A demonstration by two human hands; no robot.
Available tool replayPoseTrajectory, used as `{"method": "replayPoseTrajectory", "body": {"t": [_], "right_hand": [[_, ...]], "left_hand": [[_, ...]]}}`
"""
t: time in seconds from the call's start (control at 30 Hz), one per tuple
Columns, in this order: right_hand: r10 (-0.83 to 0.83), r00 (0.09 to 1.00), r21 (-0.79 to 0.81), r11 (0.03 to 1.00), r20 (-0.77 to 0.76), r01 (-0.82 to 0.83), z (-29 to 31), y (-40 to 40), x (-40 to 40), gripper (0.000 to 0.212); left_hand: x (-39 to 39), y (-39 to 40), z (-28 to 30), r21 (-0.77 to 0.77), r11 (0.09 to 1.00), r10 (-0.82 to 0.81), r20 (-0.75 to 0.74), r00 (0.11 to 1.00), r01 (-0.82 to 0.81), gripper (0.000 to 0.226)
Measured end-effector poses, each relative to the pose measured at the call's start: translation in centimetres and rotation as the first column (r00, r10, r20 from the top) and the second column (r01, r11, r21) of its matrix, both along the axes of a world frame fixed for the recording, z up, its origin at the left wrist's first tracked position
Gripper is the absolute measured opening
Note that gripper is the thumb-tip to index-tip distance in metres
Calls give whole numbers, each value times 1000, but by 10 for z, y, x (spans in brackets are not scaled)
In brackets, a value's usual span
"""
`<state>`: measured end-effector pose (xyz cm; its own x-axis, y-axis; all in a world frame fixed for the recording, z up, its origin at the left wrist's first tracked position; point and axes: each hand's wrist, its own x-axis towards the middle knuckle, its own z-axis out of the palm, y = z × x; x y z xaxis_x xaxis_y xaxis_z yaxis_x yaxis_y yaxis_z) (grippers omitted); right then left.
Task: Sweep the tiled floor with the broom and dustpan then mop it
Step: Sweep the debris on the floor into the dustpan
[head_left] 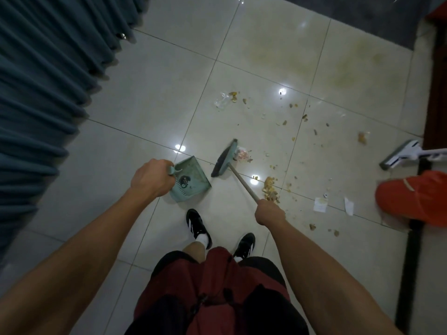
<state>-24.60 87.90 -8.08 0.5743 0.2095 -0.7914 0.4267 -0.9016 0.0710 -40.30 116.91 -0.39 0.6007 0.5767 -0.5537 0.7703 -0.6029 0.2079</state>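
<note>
- Glossy pale tiled floor (154, 97) fills the view, ceiling lights glinting off it, with a teal curtain (46, 76) bunched along the left edge and a dark rug (362, 18) at the top right.
- Left hand (152, 177) is clenched around the dustpan's handle, and the green dustpan (192, 178) sits flat on the tile just beyond the knuckles, a little dark debris already lying in it.
- Right hand (269, 212) is wrapped tight around the broom's stick, low on the shaft.
- Broom (225, 157) has its green head angled on the floor just right of the dustpan, near it but apart, bristles toward the pan.
- Crumpled wrapper (242, 154) lies right against the far side of the broom head.
- Crumbs and scraps (271, 188) are scattered across the tiles to the right, a thicker pile sitting just beside the stick.
- White paper bits (320, 204) rest further right, near an orange cloth (413, 197).
- Mop head (401, 154), white and grey, lies at the right edge, well apart from the broom.
- Black shoes (197, 224) with white stripes stand below the pan, red shorts (212, 293) beneath.
</note>
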Motion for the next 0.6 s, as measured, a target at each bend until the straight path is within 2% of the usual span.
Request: {"method": "replayPoseTrajectory", "body": {"t": [0.3,0.6], "right_hand": [[-87,996,-5,996,6,87,4,-124,20,34],[-207,977,11,978,48,207,6,-234,19,35]], "left_hand": [[39,-105,1,55,992,-116,-29,993,117,4],[84,-203,1,54,967,-250,8,968,249,6]]}}
